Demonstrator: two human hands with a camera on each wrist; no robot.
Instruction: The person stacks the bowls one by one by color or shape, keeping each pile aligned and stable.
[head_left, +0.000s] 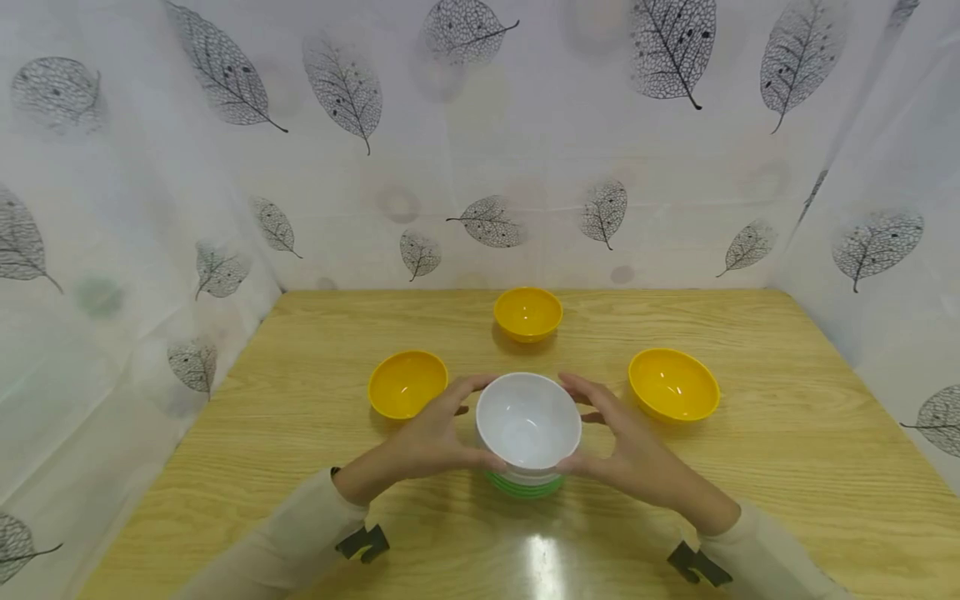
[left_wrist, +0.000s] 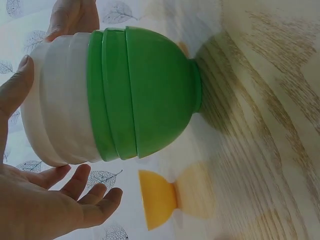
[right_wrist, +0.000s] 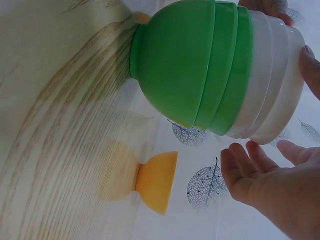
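Observation:
In front of me stands a stack of nested bowls, white ones on top of green ones. Both hands hold the topmost white bowl (head_left: 528, 425) from opposite sides, thumbs close to its near rim. My left hand (head_left: 442, 433) curves around its left side, and my right hand (head_left: 618, 437) mirrors it on the right. Under the white bowls sit the green bowls (head_left: 527, 488), mostly hidden in the head view. From the left wrist, the lowest green bowl (left_wrist: 160, 90) shows its foot on the table. In the right wrist view, white bowls (right_wrist: 262, 75) overlap closely at the top.
Three yellow bowls stand upright around the stack: one at the left (head_left: 408, 385), one behind (head_left: 528, 315) and one at the right (head_left: 673, 385). The wood-grain table (head_left: 300, 467) ends at a leaf-patterned curtain (head_left: 480, 158) along its back and sides.

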